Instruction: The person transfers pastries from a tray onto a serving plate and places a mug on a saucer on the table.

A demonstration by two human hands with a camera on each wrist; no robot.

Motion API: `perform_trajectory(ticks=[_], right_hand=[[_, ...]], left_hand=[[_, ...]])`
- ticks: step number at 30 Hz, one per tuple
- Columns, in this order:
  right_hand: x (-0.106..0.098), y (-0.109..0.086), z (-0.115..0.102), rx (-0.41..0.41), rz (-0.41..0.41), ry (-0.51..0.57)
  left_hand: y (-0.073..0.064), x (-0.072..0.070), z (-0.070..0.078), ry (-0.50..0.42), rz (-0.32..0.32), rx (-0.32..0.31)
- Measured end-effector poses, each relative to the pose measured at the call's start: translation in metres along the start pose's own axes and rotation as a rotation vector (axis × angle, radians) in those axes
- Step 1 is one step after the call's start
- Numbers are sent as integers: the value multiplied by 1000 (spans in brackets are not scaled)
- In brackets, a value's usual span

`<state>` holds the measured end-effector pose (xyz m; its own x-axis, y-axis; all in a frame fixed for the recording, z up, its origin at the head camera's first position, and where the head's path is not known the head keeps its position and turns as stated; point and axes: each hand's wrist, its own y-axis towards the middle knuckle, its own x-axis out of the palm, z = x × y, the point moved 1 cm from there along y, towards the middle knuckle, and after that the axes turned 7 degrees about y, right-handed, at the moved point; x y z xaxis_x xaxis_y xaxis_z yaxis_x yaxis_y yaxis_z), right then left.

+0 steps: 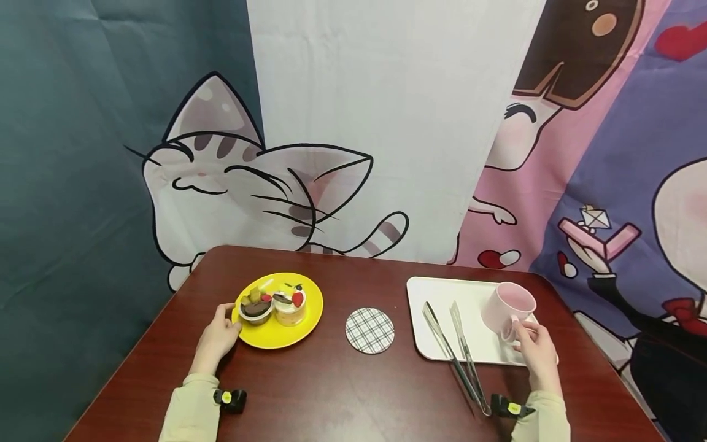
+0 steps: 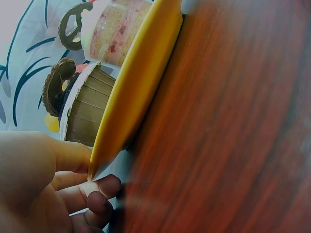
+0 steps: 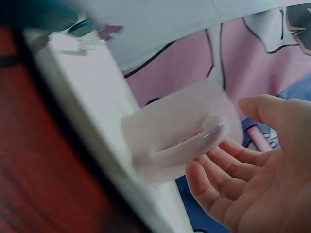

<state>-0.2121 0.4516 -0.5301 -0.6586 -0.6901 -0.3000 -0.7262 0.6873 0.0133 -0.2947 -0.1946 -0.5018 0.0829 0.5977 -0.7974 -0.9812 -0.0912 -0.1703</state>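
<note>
My left hand [image 1: 217,337] pinches the near-left rim of a yellow plate [image 1: 310,307], thumb above and fingers curled under the edge. On that plate sit a chocolate cupcake [image 1: 256,311] in a pleated cup and a small cream-topped cake [image 1: 290,313] with a strawberry. In the left wrist view, the cupcake's cup [image 2: 90,109] stands right by my thumb. Over at the right, my right hand [image 1: 536,353] has its fingertips at the handle of a pink mug [image 1: 499,306]. Its fingers [image 3: 228,167] are loosely bent, with the thumb apart from the handle. The mug stands upright on a white tray [image 1: 442,291].
Metal tongs [image 1: 466,363] lie across the tray's near edge, their joined end toward me on the brown table [image 1: 331,393]. Between plate and tray rests a round checked coaster [image 1: 370,331]. A cloth backdrop [image 1: 353,123] with cartoon figures hangs behind the table.
</note>
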Motion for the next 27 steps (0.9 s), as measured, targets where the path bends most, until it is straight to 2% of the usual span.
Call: perform_trajectory(ticks=[7,15,18,22,27], right_hand=[[2,-9,1,-16,-24,109],[-4,-14,-1,-39,-163,227],[-6,-22,-12,-52,-241,208],[-8,-36,-32,-47,-293,147],[-6,-51,-49,-11,-290,228]], left_hand=[[1,-2,1,10,1,7],[0,0,1,11,-10,-1],[1,0,1,10,-12,2],[2,1,1,7,0,12],[0,0,1,11,-3,8]])
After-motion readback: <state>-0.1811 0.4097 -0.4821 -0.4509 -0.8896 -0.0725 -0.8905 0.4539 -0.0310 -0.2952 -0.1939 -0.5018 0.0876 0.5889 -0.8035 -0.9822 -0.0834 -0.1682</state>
